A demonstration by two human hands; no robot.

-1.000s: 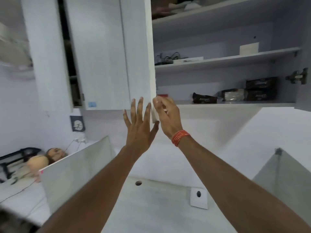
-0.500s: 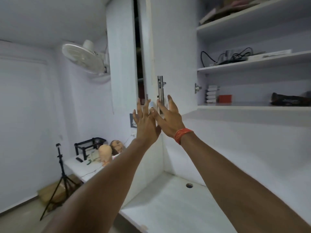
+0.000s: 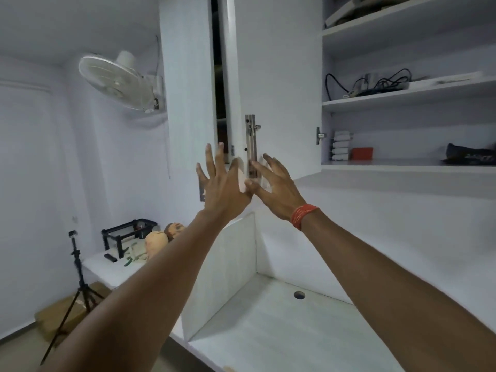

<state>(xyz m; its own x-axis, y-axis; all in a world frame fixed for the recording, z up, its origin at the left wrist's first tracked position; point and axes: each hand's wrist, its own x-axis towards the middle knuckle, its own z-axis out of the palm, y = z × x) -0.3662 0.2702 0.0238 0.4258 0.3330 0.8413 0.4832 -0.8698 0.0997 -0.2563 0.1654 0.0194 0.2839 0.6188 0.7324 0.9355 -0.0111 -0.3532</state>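
Door [image 3: 281, 89] of the upper cabinet is the thing in work. In the head view it stands open, swung to the left, and its white inner face looks toward the camera. A metal bolt [image 3: 251, 140] is fixed upright near the lower edge of this face.

Both hands are raised to the lower corner of the door. The left hand [image 3: 222, 186] is wide, its fingers straight and spread, with the palm turned to the door's edge; if it touches the edge I cannot tell. The right hand [image 3: 276, 189] is also wide and holds nothing. Its fingers are spread just below the bolt and its thumb lies at the bottom corner of the door. An orange band [image 3: 304, 214] is around the right wrist.

To the right of the door the shelves [image 3: 408, 92] are uncovered. On the middle one lie black cables [image 3: 375, 81]. On the lowest one a red box [image 3: 361, 153] stands just beside a stack of white boxes [image 3: 341, 146], and a dark packet [image 3: 469, 157] lies far to the right.

On the left wall hangs a white fan [image 3: 118, 81]. Below it stand a tripod [image 3: 77, 277] and a table with two mannequin heads [image 3: 155, 240]. Under the arms is a white counter [image 3: 268, 331] with a round hole [image 3: 299, 294].
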